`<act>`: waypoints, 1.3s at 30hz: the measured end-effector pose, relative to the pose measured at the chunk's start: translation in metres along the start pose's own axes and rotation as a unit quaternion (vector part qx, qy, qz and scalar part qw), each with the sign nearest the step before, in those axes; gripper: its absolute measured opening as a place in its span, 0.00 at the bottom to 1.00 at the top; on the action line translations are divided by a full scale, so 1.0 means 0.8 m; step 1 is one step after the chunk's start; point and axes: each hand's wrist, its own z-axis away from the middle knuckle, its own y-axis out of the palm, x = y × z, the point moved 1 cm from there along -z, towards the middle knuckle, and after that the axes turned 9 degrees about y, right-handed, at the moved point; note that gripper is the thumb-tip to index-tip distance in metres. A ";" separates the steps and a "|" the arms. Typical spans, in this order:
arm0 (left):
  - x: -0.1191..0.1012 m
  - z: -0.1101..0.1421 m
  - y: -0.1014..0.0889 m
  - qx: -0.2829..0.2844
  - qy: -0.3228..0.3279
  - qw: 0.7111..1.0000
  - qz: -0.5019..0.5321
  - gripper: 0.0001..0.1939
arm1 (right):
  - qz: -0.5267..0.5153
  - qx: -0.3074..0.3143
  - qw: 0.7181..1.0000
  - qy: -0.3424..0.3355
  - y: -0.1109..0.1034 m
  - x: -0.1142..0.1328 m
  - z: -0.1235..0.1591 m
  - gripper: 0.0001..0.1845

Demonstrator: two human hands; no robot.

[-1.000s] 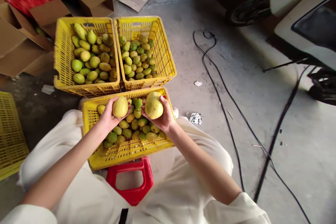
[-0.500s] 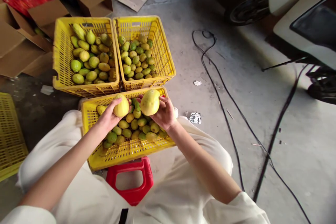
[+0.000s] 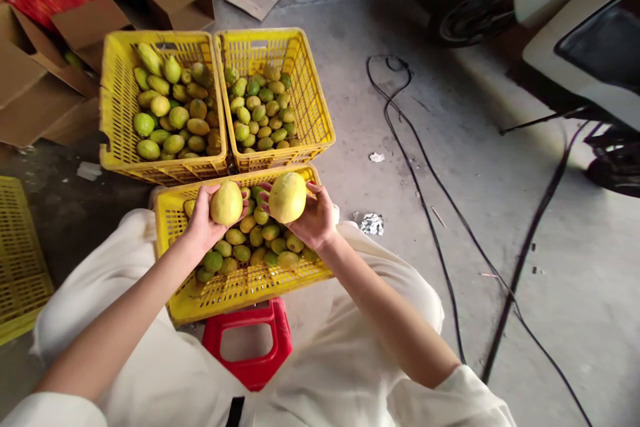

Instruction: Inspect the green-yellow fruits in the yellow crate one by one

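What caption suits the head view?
One yellow fruit in the left hand, another in the right hand, above a yellow crate of green and yellow fruit.

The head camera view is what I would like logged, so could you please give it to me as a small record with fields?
left_hand: left hand holding a rounded yellow fruit
right_hand: right hand holding a second yellow fruit
hands_position: above the front yellow crate, apart
front_crate_contents: green and yellow fruits
behind_it: left rear crate and right rear crate, side by side, both holding fruit
near_person: red plastic piece, partly hidden
floor_right: black cables
upper_left: open cardboard boxes
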 end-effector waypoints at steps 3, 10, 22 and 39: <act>0.000 0.002 0.000 -0.005 -0.001 1.000 0.010 0.14 | 0.012 -0.002 1.000 0.004 0.005 0.001 0.002 0.23; 0.005 0.001 -0.001 -0.023 0.033 0.999 0.005 0.09 | -0.004 -0.045 0.999 -0.011 -0.007 -0.002 -0.002 0.24; 0.005 -0.003 -0.002 -0.026 0.030 0.999 0.013 0.15 | 0.007 -0.005 1.000 0.018 -0.005 0.004 -0.002 0.18; 0.007 -0.002 -0.004 0.011 -0.014 1.000 0.009 0.13 | 0.028 -0.036 0.999 -0.005 -0.008 0.007 -0.005 0.18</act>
